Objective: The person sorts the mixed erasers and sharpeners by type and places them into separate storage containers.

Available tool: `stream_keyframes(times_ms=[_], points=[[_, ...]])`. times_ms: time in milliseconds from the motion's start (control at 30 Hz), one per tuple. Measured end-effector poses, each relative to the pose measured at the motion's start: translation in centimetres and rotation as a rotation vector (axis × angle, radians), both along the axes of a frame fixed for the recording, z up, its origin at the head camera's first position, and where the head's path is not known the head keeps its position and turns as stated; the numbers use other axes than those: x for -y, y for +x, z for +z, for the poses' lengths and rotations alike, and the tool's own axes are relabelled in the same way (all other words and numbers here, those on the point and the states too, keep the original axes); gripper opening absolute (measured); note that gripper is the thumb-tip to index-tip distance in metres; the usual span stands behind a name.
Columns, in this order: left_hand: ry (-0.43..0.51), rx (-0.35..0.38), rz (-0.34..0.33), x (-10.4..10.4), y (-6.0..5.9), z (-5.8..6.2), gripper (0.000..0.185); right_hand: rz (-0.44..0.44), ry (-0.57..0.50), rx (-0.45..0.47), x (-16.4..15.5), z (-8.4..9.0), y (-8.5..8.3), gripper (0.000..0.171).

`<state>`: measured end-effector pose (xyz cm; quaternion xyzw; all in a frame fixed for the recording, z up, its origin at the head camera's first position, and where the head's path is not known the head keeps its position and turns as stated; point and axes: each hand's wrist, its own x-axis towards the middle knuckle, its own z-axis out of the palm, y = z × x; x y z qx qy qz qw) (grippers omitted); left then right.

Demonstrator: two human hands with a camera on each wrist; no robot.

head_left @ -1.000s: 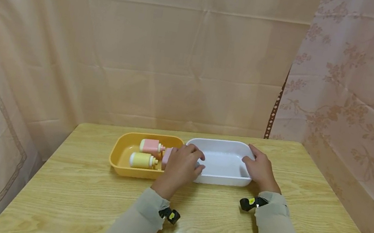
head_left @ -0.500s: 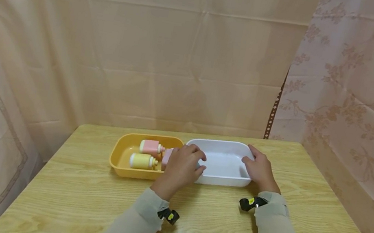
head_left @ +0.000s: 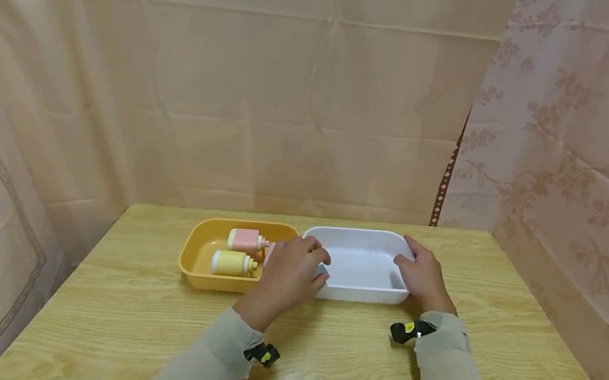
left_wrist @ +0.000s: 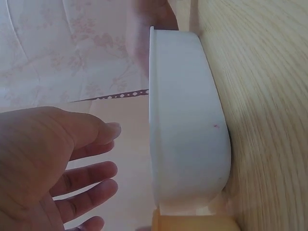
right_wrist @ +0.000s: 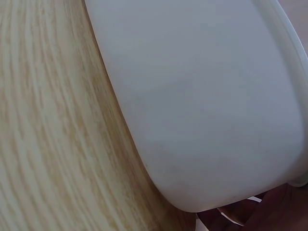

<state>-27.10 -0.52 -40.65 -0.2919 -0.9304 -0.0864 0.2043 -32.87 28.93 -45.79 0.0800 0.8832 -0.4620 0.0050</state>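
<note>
A white tub (head_left: 361, 231) stands empty on the wooden table, end to end with a yellow tub (head_left: 192, 240) on its left. A pink bottle (head_left: 244, 239) and a yellow bottle (head_left: 232, 263) lie inside the yellow tub. My left hand (head_left: 291, 272) hovers where the two tubs meet and hides part of another pink thing. In the left wrist view that hand (left_wrist: 57, 159) has relaxed, spread fingers, apart from the white tub (left_wrist: 185, 120). My right hand (head_left: 423, 277) holds the white tub's right end, fingers over the rim. The right wrist view shows the tub's wall (right_wrist: 202, 96) close up.
The wooden table (head_left: 137, 323) stretches bare towards me in front of the tubs. A plain peach curtain (head_left: 298, 81) hangs behind the table and a flowered curtain (head_left: 587, 163) closes its right side. The table's left edge drops off beside another curtain.
My left hand has come off the white tub's left rim and drawn back a little to the left. The right hand and both tubs have stayed put.
</note>
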Motion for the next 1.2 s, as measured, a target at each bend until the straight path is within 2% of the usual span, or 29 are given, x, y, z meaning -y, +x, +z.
stream_keyframes(times_ms=[267,400,567,700,933,1100,1200], points=[[-0.035,0.013,-0.01,1.2,0.8,0.2,0.017,0.004,0.005,-0.001,-0.1,0.1,0.0,0.069],[-0.036,0.004,-0.037,1.9,1.5,0.4,0.018,-0.002,0.01,0.004,-0.1,0.0,0.0,0.069],[-0.038,-0.058,-0.084,3.0,2.2,0.5,0.015,0.0,0.015,0.002,-0.2,-0.1,-0.1,0.068],[-0.059,-0.101,-0.098,4.0,2.8,0.8,0.016,-0.001,0.008,0.008,-0.1,0.0,-0.1,0.069],[-0.111,-0.068,-0.082,6.0,4.2,1.3,0.023,0.004,0.013,0.006,0.0,0.1,-0.1,0.069],[-0.077,-0.065,-0.087,7.7,5.2,1.1,0.026,0.005,-0.006,0.006,-0.1,0.1,0.0,0.068],[-0.066,-0.036,-0.084,8.6,5.8,1.0,0.028,0.01,-0.006,-0.001,-0.1,0.1,0.1,0.068]])
